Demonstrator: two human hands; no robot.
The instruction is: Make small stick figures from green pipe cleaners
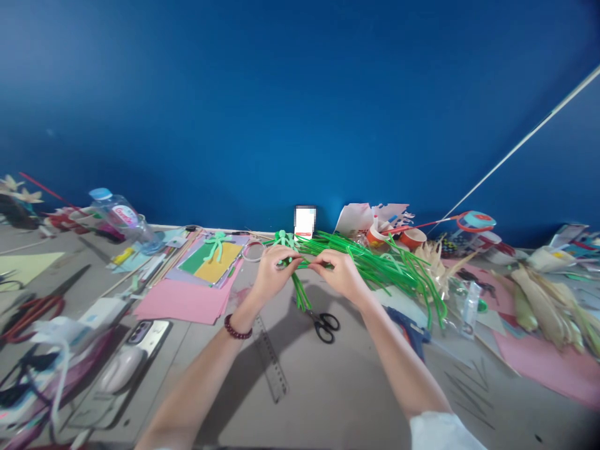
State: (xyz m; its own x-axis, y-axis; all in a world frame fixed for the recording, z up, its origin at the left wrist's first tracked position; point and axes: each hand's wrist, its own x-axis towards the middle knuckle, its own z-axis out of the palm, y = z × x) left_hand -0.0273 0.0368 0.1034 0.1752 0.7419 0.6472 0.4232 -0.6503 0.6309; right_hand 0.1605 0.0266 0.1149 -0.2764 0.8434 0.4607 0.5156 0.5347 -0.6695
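My left hand is closed around green pipe cleaners, whose lower ends hang below its fingers. Opposite it, the fingertips of my right hand pinch together at a thin green stem running between the two hands. Part of that stem is hidden by the fingers. Just below the hanging ends lie black-handled scissors. A clear ruler rests under my left forearm. Behind my right hand spreads a large pile of green pipe cleaners. A small green figure stands behind my left hand.
A lit phone leans against the blue wall. Coloured sheets with another green figure lie at left, near a plastic bottle. At right are a blue glue gun, a small clear bottle and dried husks.
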